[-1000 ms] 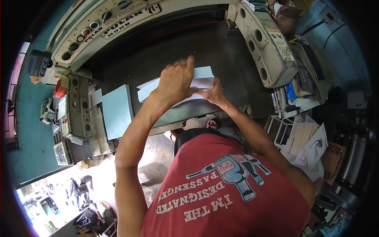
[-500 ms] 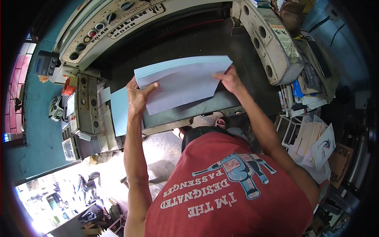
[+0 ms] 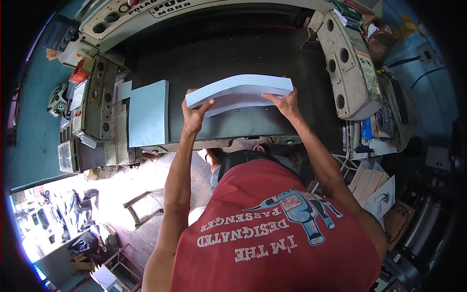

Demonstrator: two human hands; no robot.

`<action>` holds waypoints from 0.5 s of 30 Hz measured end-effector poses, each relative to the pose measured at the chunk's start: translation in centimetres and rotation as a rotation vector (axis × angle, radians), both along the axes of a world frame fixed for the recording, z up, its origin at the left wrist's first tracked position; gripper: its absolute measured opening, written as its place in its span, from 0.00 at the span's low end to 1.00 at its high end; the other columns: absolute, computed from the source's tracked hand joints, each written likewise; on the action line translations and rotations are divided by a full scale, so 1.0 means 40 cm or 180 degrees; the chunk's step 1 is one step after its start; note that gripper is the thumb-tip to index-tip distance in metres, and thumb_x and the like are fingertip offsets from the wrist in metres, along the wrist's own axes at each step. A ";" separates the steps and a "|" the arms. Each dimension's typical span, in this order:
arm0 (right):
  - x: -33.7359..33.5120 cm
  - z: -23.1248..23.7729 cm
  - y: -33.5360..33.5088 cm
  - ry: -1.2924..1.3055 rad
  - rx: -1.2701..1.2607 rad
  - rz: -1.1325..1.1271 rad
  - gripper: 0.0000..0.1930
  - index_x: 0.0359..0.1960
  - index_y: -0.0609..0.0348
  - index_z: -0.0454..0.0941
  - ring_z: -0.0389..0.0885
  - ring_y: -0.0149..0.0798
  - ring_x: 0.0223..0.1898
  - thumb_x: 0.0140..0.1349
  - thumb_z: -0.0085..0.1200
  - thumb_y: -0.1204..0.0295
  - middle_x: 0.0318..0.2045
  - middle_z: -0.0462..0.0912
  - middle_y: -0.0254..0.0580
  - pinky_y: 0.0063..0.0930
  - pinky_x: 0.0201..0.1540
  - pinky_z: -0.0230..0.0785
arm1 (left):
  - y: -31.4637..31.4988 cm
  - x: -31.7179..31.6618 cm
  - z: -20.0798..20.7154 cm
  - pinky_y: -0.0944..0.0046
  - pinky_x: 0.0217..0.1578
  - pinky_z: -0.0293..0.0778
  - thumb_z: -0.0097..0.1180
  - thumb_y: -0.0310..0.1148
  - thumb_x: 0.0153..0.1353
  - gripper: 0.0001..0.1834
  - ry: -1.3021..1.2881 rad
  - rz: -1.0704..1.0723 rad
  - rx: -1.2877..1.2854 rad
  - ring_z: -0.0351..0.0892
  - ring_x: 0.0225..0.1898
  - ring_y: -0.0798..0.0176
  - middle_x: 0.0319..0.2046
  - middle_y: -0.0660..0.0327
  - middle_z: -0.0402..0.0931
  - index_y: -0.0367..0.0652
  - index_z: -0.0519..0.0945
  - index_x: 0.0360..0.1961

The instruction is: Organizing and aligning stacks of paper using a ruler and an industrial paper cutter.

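Between my two hands I hold a thick stack of pale blue paper (image 3: 238, 88), its upper edge bowed upward in the middle. My left hand (image 3: 196, 113) grips the stack's left end, thumb on the near face and fingers out of sight behind. At the other end my right hand (image 3: 285, 101) is closed the same way, thumb across the near face. The stack is raised over the dark metal bed (image 3: 160, 63) of a large cutting machine. A second pile of light blue paper (image 3: 149, 114) lies flat on the bed's left side.
A beige control panel (image 3: 146, 14) spans the far side. Side housings with round holes stand at left (image 3: 101, 100) and right (image 3: 340, 68). An orange tape roll (image 3: 81, 69) rests at far left. Books and papers (image 3: 372, 182) crowd the right; a wooden stool frame (image 3: 142, 209) stands on the floor.
The stack has tipped, so its bowed edge shows more and its near face less. Both hands have shifted slightly right in the picture. The left paper pile is now fully uncovered.
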State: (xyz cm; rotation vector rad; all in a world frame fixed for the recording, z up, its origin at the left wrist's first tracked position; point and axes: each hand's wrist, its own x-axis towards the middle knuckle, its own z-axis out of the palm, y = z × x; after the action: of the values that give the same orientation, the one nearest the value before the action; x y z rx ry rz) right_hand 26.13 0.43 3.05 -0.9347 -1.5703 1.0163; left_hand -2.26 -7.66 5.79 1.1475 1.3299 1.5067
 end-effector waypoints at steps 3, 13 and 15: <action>0.000 -0.008 0.011 0.0272 -0.0343 0.0042 0.18 0.39 0.62 0.79 0.83 0.29 0.37 0.47 0.73 0.80 0.34 0.85 0.35 0.25 0.45 0.77 | 0.008 -0.003 -0.006 0.66 0.43 0.73 0.73 0.30 0.52 0.18 0.0508 0.0197 -0.0002 0.76 0.38 0.66 0.33 0.62 0.77 0.38 0.75 0.38; 0.040 -0.091 0.033 -0.0312 0.0045 0.0190 0.17 0.37 0.63 0.82 0.84 0.35 0.36 0.46 0.74 0.75 0.35 0.86 0.38 0.31 0.43 0.76 | -0.010 0.027 -0.086 0.64 0.47 0.75 0.75 0.28 0.49 0.22 0.0245 0.0183 -0.0210 0.80 0.41 0.65 0.38 0.57 0.82 0.35 0.79 0.44; 0.028 -0.097 0.025 -0.0022 -0.0204 0.0056 0.16 0.38 0.64 0.82 0.83 0.34 0.37 0.48 0.73 0.75 0.35 0.86 0.38 0.31 0.44 0.75 | -0.006 0.018 -0.091 0.64 0.47 0.76 0.75 0.28 0.49 0.24 0.0407 0.0285 -0.0258 0.80 0.40 0.65 0.38 0.56 0.83 0.35 0.79 0.46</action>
State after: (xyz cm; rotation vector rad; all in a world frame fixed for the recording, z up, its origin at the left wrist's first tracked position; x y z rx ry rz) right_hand 27.23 1.44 -0.85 -0.9707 -1.5620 1.0823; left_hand -1.54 -7.90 2.16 1.1622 1.5329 1.4487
